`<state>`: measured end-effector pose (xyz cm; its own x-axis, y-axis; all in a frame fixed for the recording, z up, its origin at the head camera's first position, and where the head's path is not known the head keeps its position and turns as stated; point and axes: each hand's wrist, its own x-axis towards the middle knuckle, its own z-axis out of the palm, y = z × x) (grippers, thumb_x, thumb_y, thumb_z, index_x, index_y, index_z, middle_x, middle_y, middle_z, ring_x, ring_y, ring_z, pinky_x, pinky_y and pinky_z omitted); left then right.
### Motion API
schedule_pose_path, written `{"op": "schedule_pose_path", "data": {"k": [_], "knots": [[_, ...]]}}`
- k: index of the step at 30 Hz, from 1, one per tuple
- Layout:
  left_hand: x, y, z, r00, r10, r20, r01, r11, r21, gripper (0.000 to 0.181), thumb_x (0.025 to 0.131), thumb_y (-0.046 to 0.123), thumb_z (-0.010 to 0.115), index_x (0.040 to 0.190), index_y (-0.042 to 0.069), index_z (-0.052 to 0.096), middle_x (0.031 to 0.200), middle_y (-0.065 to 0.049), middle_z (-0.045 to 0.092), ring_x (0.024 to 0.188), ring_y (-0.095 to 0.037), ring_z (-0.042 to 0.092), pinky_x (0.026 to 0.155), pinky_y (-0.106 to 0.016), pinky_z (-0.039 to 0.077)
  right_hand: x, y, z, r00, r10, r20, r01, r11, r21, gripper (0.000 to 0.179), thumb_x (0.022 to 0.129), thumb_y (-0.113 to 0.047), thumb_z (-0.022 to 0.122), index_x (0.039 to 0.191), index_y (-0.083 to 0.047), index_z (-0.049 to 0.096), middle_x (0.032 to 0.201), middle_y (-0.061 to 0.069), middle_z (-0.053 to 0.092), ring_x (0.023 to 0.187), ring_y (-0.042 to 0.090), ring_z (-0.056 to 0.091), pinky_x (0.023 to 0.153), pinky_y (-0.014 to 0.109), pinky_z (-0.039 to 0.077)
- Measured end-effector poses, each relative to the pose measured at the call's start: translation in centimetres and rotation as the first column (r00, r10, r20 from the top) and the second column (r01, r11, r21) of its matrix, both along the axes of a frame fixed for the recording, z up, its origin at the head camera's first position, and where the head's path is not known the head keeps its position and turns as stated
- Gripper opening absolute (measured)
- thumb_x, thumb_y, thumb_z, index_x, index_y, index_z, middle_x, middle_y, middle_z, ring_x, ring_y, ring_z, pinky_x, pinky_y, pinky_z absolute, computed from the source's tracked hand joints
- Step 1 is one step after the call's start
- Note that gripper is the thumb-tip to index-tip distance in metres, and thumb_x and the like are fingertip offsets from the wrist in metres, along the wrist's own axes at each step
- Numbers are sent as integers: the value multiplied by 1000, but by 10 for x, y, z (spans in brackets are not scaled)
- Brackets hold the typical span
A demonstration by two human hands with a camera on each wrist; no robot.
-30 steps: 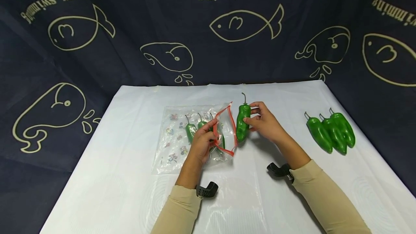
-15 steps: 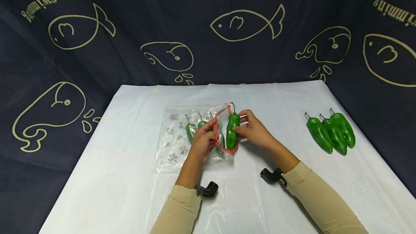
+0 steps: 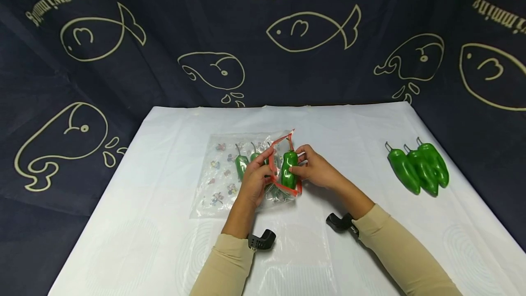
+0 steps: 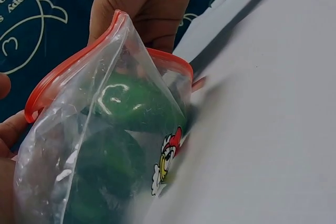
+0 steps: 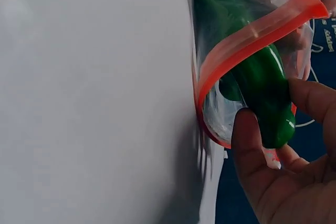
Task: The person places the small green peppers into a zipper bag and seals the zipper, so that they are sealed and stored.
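A clear zip bag (image 3: pixel 222 177) with a red-edged mouth and cartoon prints lies on the table, its mouth held apart toward the right. Several green peppers (image 3: pixel 241 166) show through its plastic. My left hand (image 3: pixel 255 179) grips the bag's edge beside the red zip strip (image 4: pixel 73 61). Between the thumb and fingers of my right hand (image 3: pixel 317 168) is another green pepper (image 5: pixel 265 85). Its far part sits inside the mouth, while the end I pinch still sticks out in the right wrist view. In the left wrist view, the plastic blurs the peppers within.
Three more green peppers (image 3: pixel 425 170) lie side by side at the table's right. A thin clear plastic sheet (image 3: pixel 297 245) spreads on the white tablecloth (image 3: pixel 115 223) in front of the bag. Behind the table hangs a dark cloth (image 3: pixel 230 13) with fish and whale drawings.
My right hand has moved left and nearer with the pepper, from beside the bag's mouth to partly inside it. My left hand has stayed on the bag's edge.
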<state>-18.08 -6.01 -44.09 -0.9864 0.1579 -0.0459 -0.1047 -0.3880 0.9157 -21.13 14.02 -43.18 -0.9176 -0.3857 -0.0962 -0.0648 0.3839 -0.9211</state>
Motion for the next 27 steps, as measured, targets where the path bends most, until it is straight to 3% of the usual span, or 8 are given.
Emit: {"op": "schedule_pose_path", "data": {"k": [4,10,20,27], "knots": [[-1,0,0,1000,-13,-2,13,1000,6,75,72,-5,51,147,-3,44,153,-17,38,85,-15,57,59,-20,51,0,-3,1,999,20,-48,-17,998,64,52,91,-15,70,132,2,44,110,19,57,83,25,65,66,37,57],[0,0,1,1000,-13,17,13,1000,-2,76,70,-6,50,146,-4,44,151,-16,40,83,-15,56,57,-19,50,0,-5,0,998,25,-57,-19,994,106,54,91,-14,68,138,5,47,106,14,57,80,21,64,66,33,56],[0,-1,2,1000,-23,13,23,1000,-6,77,69,-5,50,146,-5,44,150,-21,39,79,-14,57,57,-19,50,2,-5,0,1000,21,-22,-20,999,44,50,92,-12,66,137,2,50,114,18,58,93,25,65,72,34,56],[0,0,2,999,-18,31,19,1000,-19,76,69,-4,50,145,-4,45,135,-22,52,79,-13,57,58,-20,50,3,-8,2,999,21,25,-21,1000,-8,46,91,-4,55,136,3,50,117,21,58,94,27,65,78,36,57]]}}
